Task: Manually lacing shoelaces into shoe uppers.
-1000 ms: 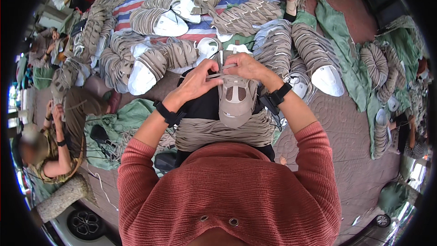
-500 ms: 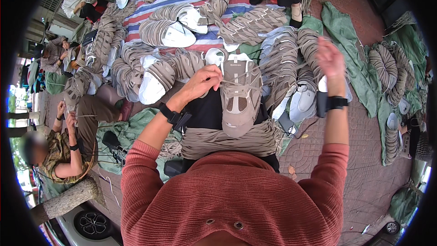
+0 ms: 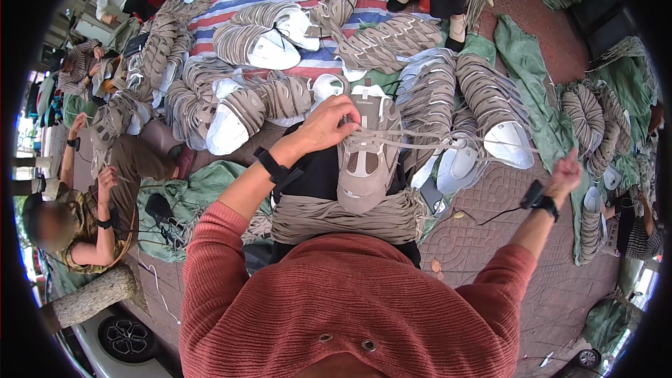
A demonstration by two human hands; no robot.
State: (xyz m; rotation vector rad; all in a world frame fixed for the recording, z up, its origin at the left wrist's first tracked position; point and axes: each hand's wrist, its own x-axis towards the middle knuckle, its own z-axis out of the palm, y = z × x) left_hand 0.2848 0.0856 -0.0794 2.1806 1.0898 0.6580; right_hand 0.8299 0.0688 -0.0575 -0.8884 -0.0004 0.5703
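Note:
A taupe shoe upper (image 3: pixel 366 161) with mesh panels lies on my lap, toe toward me. My left hand (image 3: pixel 326 128) is closed at its left eyelet edge, thumb and fingers pinched together; whether a lace end is also in them is hard to see. A taupe shoelace (image 3: pixel 437 141) runs in several strands from the eyelets out to the right. Far out at that side, my right hand (image 3: pixel 564 175) is closed on the drawn-out lace, its fingers bunched. Across my lap, below the toe, lies a thick bundle of taupe laces (image 3: pixel 339 220).
Stacked uppers (image 3: pixel 490 94) with white linings lie just ahead, some on a striped sheet (image 3: pixel 231 10). Green sacking (image 3: pixel 528 77) covers paving at the right. A co-worker (image 3: pixel 84 231) sits at the left beside a tree trunk (image 3: pixel 94 299); others sit farther back.
My right hand has swung outward and down to the right, drawing the lace out long across the stacked uppers. My left hand stays at the upper, slightly farther right.

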